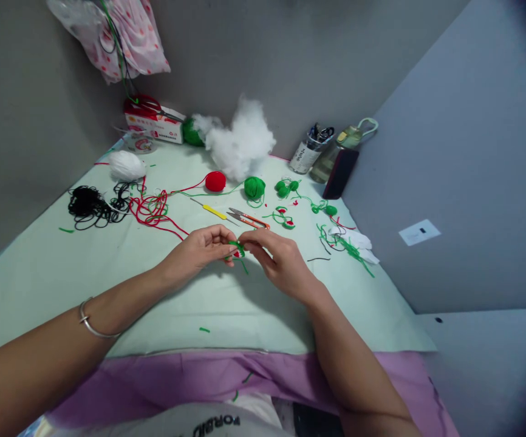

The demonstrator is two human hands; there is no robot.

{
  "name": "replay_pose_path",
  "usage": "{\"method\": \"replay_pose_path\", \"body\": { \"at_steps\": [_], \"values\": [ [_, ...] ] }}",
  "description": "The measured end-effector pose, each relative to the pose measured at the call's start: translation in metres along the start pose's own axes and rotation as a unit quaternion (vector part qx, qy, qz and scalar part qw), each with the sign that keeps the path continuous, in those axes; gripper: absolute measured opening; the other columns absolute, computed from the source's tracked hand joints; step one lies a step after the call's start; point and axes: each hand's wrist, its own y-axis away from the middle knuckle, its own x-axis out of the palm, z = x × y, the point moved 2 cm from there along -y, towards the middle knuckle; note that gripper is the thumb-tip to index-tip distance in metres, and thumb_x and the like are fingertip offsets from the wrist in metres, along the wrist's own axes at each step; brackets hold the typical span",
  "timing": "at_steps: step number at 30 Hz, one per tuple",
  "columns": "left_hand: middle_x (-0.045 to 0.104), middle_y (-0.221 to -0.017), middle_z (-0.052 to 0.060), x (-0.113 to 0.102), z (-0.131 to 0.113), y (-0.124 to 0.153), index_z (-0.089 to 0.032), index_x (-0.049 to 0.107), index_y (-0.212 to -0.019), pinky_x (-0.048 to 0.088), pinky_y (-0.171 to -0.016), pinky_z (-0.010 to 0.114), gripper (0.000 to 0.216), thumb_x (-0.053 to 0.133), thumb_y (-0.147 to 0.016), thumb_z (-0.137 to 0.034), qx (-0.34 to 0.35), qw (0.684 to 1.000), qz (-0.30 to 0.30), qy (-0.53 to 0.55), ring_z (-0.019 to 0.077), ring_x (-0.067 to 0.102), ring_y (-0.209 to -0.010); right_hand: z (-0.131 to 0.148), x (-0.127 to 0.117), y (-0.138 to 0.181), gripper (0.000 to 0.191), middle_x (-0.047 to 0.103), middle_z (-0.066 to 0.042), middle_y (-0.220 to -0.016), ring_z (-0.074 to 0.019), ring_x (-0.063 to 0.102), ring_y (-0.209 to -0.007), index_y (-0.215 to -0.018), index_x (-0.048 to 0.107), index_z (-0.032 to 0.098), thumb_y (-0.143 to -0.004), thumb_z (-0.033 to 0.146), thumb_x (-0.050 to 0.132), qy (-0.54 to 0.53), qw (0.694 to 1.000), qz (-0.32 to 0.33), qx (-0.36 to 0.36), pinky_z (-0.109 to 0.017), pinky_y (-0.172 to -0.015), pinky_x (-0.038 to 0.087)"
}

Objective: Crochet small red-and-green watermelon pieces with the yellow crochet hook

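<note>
One small crocheted piece (238, 250), green, red and white, is held just above the pale green table cover (167, 321), between the left hand (208, 244) and the right hand (276, 258). The left pinches it between thumb and fingers; the right has its fingertips closed on its right edge. A green yarn tail (245, 267) hangs below. Just beyond the hands lie orange-handled thread snips (250, 219) and a yellow-handled crochet hook (214, 212). Farther back are a red yarn ball (215, 181), a green yarn ball (254, 189) and fluffy white stuffing (243, 142).
</note>
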Motion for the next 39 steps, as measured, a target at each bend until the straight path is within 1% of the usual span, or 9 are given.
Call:
{"method": "replay_pose_path", "body": {
  "at_steps": [2,4,8,10,13,18,23,33,39],
  "values": [
    [0.063,-0.081,-0.002,0.001,-0.002,0.001,-0.016,0.065,-0.092,0.050,-0.076,0.029,0.022,0.075,-0.082,-0.032,0.009,1.000,0.007,0.007,0.0122,0.063,-0.071,-0.001,-0.003,-0.001,0.017,0.071,-0.006,-0.096,-0.0146,0.065,-0.085,-0.108,0.065,0.021,-0.101,0.018,0.050,-0.017,1.000,-0.011,0.003,-0.028,-0.078,0.052],
    [0.064,-0.082,-0.002,0.001,-0.004,0.002,-0.016,0.066,-0.094,0.050,-0.077,0.029,0.020,0.074,-0.084,-0.031,0.017,1.000,0.016,0.014,0.0120,0.063,-0.073,-0.002,-0.005,-0.003,0.014,0.070,-0.005,-0.092,-0.0145,0.064,-0.082,-0.105,0.067,0.021,-0.099,0.019,0.055,-0.041,0.999,-0.014,0.010,-0.028,-0.075,0.052],
    [0.066,-0.087,0.000,0.000,-0.006,0.004,-0.016,0.069,-0.096,0.050,-0.077,0.027,0.016,0.072,-0.087,-0.029,0.023,0.999,0.039,0.011,0.0117,0.063,-0.075,-0.005,-0.012,-0.004,0.008,0.068,-0.004,-0.087,-0.0146,0.061,-0.078,-0.098,0.071,0.022,-0.095,0.022,0.064,-0.080,0.996,-0.015,0.048,-0.028,-0.070,0.050],
    [0.067,-0.087,-0.001,-0.001,-0.006,0.005,-0.017,0.070,-0.098,0.049,-0.078,0.027,0.016,0.073,-0.087,-0.029,0.019,0.999,0.041,0.006,0.0116,0.064,-0.075,-0.008,-0.017,-0.004,0.007,0.067,-0.003,-0.084,-0.0145,0.059,-0.076,-0.095,0.073,0.022,-0.094,0.023,0.067,-0.087,0.994,-0.022,0.061,-0.028,-0.069,0.049],
    [0.068,-0.086,-0.001,-0.001,-0.006,0.005,-0.018,0.070,-0.099,0.048,-0.077,0.026,0.018,0.074,-0.086,-0.031,0.011,0.999,0.038,0.003,0.0115,0.064,-0.074,-0.012,-0.022,-0.004,0.006,0.064,-0.002,-0.080,-0.0139,0.056,-0.073,-0.092,0.075,0.022,-0.092,0.022,0.069,-0.087,0.994,-0.033,0.059,-0.029,-0.068,0.047],
    [0.069,-0.085,-0.001,-0.001,-0.005,0.005,-0.018,0.071,-0.100,0.048,-0.076,0.026,0.020,0.074,-0.086,-0.033,0.007,0.999,0.043,0.001,0.0127,0.065,-0.076,-0.013,-0.027,-0.004,0.007,0.063,-0.003,-0.083,-0.0145,0.058,-0.078,-0.092,0.074,0.022,-0.094,0.022,0.067,-0.071,0.996,-0.028,0.047,-0.029,-0.069,0.047],
    [0.070,-0.088,0.000,-0.002,-0.005,0.005,-0.019,0.071,-0.100,0.049,-0.079,0.026,0.019,0.074,-0.087,-0.034,0.019,0.999,0.046,0.002,0.0120,0.066,-0.078,-0.014,-0.028,-0.003,0.008,0.065,-0.002,-0.082,-0.0147,0.059,-0.078,-0.091,0.074,0.023,-0.094,0.022,0.067,-0.092,0.994,-0.021,0.058,-0.031,-0.072,0.048],
    [0.069,-0.084,0.000,0.001,-0.008,0.005,-0.018,0.070,-0.098,0.048,-0.079,0.029,0.019,0.073,-0.086,-0.033,0.012,0.999,0.044,-0.004,0.0143,0.066,-0.078,-0.015,-0.027,-0.004,0.011,0.064,-0.003,-0.082,-0.0156,0.057,-0.077,-0.091,0.075,0.023,-0.095,0.028,0.066,-0.105,0.992,-0.009,0.063,-0.032,-0.073,0.047],
    [0.067,-0.084,0.000,0.002,-0.009,0.007,-0.017,0.070,-0.097,0.047,-0.079,0.028,0.016,0.070,-0.089,-0.032,0.010,0.998,0.068,-0.009,0.0136,0.064,-0.078,-0.012,-0.024,-0.005,0.009,0.066,-0.004,-0.083,-0.0159,0.057,-0.079,-0.091,0.075,0.022,-0.094,0.025,0.067,-0.121,0.991,0.008,0.061,-0.031,-0.071,0.047]
  ]
}}
